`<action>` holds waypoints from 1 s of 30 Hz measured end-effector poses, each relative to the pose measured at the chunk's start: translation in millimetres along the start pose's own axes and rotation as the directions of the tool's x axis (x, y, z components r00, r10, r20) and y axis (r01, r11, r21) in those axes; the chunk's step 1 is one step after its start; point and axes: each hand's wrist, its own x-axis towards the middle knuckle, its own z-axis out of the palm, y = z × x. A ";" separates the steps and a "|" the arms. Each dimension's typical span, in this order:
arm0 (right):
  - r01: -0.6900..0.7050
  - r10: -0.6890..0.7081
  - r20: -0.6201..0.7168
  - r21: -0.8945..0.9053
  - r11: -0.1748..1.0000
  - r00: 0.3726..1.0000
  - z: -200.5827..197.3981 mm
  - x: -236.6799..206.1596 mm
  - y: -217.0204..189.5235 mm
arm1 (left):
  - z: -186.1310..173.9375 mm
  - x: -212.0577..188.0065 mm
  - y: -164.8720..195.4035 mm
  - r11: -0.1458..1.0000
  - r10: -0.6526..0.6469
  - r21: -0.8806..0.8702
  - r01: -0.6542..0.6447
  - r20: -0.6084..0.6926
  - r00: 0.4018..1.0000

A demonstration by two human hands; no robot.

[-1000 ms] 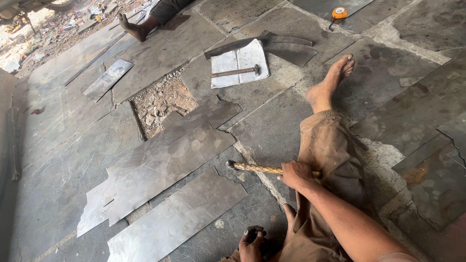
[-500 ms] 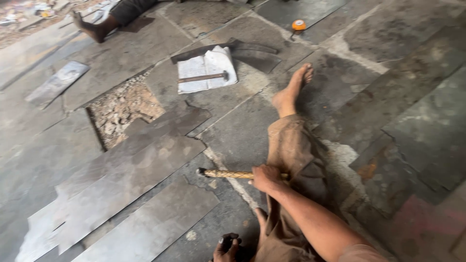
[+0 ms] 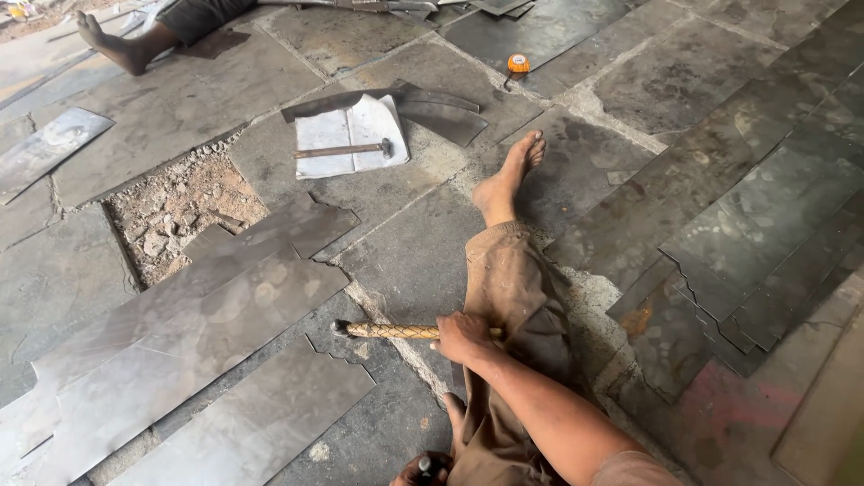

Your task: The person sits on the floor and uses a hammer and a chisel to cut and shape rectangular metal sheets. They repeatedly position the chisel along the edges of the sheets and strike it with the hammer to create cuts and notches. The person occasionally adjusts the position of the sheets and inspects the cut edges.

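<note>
My right hand (image 3: 462,337) is clenched round the yellow rope-wrapped wooden handle (image 3: 389,331), laid flat toward 9 o'clock on the stone floor (image 3: 405,261), probably parked. Left hand (image 3: 418,470) grips something small and dark at 6 o'clock.

My right hand (image 3: 461,337) was curled tight, arm stretched forward over my outstretched leg (image 3: 504,279), while my left hand (image 3: 416,470) sat fisted near the lower edge.
</note>
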 end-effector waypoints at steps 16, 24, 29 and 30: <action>-0.105 0.120 0.144 -0.105 0.989 0.982 25.1 21.6 -1.4 | -27.6 -30.5 3.4 0.968 -0.161 -0.210 0.140 -0.085 0.983; 0.152 -0.154 -0.019 -0.076 0.985 0.988 68.1 52.1 -17.2 | -127.4 -14.6 22.6 0.840 0.346 0.533 -0.099 -0.386 0.855; 0.261 -0.245 -0.144 0.101 0.960 0.959 73.7 50.0 -27.6 | -139.1 4.6 19.2 0.724 -0.038 0.569 0.390 -0.532 0.846; 0.274 -0.250 -0.158 0.162 0.948 0.955 75.6 46.1 -27.7 | -140.3 7.1 16.2 0.676 -0.101 0.590 0.441 -0.519 0.849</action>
